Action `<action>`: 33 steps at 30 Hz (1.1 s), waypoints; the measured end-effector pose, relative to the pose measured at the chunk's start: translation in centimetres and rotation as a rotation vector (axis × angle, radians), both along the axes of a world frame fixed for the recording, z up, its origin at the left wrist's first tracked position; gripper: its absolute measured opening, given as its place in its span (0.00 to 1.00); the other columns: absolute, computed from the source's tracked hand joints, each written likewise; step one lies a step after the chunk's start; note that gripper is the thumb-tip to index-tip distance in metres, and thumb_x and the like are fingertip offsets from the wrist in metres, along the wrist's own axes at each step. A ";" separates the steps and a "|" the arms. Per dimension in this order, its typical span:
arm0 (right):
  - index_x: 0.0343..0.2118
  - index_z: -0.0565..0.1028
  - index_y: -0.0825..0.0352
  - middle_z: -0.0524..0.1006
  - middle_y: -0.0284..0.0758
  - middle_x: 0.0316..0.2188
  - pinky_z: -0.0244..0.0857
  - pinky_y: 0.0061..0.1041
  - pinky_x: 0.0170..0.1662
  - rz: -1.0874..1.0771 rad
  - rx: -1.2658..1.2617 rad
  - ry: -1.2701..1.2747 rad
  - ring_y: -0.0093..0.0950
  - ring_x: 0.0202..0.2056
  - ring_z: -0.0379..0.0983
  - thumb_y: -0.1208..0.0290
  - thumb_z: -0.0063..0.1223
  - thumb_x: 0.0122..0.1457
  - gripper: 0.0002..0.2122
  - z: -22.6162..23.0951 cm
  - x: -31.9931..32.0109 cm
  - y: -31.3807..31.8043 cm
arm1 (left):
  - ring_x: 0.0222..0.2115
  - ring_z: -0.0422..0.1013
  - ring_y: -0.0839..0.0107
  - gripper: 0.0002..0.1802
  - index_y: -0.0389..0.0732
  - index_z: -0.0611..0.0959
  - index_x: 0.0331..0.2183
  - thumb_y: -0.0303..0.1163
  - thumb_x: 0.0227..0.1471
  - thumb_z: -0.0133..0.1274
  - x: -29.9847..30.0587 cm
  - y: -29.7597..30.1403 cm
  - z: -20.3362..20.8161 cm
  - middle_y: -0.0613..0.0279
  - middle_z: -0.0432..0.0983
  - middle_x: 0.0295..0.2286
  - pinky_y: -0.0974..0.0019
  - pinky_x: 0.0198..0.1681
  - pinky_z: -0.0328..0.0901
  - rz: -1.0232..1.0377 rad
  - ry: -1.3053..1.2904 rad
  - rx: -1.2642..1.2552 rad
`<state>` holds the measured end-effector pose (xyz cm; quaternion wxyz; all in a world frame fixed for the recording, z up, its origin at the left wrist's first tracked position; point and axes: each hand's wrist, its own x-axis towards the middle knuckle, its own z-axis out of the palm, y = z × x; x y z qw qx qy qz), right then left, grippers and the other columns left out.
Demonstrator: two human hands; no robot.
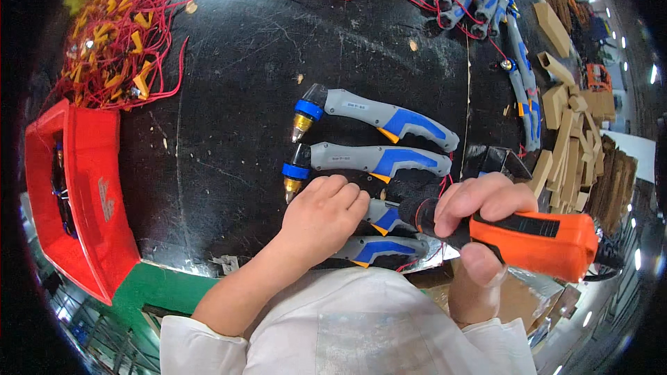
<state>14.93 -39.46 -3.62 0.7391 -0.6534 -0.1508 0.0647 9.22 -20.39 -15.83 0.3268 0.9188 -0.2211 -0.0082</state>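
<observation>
Right hand (486, 198) curls around the orange tool (552, 251).

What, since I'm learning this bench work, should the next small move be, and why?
Probably steady the row's third grey-and-blue handle from the far side with the left hand and line up the orange driver: the left hand is curled over that handle's front end, and the right hand holds the driver, its black nose at the handle's rear part. Whether they touch can't be told.

White shirt (347, 295), pale greyish patch (375, 344) on front (sleeves (201, 344) short, loose); fingers (465, 201) bare.
</observation>
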 end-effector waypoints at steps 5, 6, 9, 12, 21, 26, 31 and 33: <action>0.42 0.70 0.65 0.78 0.41 0.36 0.75 0.30 0.33 0.497 -0.004 -0.334 0.31 0.27 0.78 0.71 0.71 0.50 0.21 -0.5 2.6 -1.8 | 0.44 0.74 0.63 0.17 0.41 0.83 0.41 0.29 0.45 0.56 0.3 -0.2 0.4 0.64 0.78 0.38 0.60 0.49 0.69 -0.017 -0.002 0.015; 0.41 0.72 0.67 0.79 0.43 0.33 0.75 0.32 0.31 0.456 0.020 -0.297 0.34 0.26 0.79 0.76 0.70 0.47 0.19 -0.2 2.2 -1.5 | 0.44 0.74 0.64 0.16 0.41 0.83 0.41 0.29 0.45 0.56 0.3 -0.3 0.3 0.64 0.78 0.38 0.60 0.49 0.69 -0.005 -0.016 0.005; 0.39 0.74 0.68 0.80 0.46 0.31 0.75 0.35 0.30 0.386 0.062 -0.259 0.37 0.26 0.79 0.81 0.68 0.44 0.18 -0.3 1.5 -1.4 | 0.45 0.74 0.63 0.16 0.41 0.83 0.40 0.30 0.45 0.57 0.3 -0.3 0.3 0.64 0.79 0.38 0.60 0.49 0.69 -0.013 -0.003 0.022; 0.40 0.74 0.68 0.80 0.45 0.32 0.75 0.37 0.33 0.343 0.062 -0.242 0.36 0.28 0.79 0.82 0.66 0.45 0.18 -0.2 1.3 -1.9 | 0.45 0.74 0.63 0.16 0.41 0.83 0.40 0.30 0.46 0.56 0.4 -0.3 0.3 0.64 0.79 0.38 0.60 0.49 0.69 -0.014 0.004 0.026; 0.47 0.67 0.64 0.74 0.41 0.43 0.75 0.40 0.39 0.212 0.131 -0.282 0.34 0.32 0.80 0.84 0.62 0.49 0.22 1.1 -1.8 -3.1 | 0.42 0.73 0.64 0.13 0.43 0.83 0.38 0.30 0.47 0.59 0.9 -0.4 0.7 0.66 0.77 0.35 0.59 0.47 0.68 -0.025 0.041 0.004; 0.47 0.67 0.65 0.73 0.42 0.44 0.74 0.40 0.41 0.183 0.121 -0.249 0.35 0.34 0.79 0.83 0.62 0.50 0.22 -0.4 -2.9 -2.0 | 0.40 0.72 0.65 0.11 0.43 0.82 0.36 0.32 0.47 0.59 0.4 -0.4 -0.1 0.66 0.75 0.32 0.60 0.45 0.68 0.010 -0.001 0.008; 0.37 0.72 0.67 0.80 0.43 0.36 0.77 0.38 0.35 0.209 0.091 -0.359 0.35 0.29 0.81 0.82 0.66 0.46 0.16 -0.4 -3.0 -0.9 | 0.38 0.72 0.65 0.09 0.43 0.81 0.35 0.32 0.47 0.59 0.4 -0.3 -0.2 0.66 0.74 0.31 0.60 0.43 0.67 0.012 -0.004 -0.010; 0.34 0.73 0.68 0.81 0.44 0.34 0.78 0.37 0.34 0.269 0.065 -0.376 0.35 0.28 0.81 0.82 0.66 0.45 0.14 -0.3 -3.1 -0.6 | 0.38 0.72 0.65 0.09 0.43 0.81 0.34 0.32 0.47 0.59 0.5 -0.2 0.0 0.66 0.74 0.30 0.61 0.42 0.67 -0.002 0.008 0.000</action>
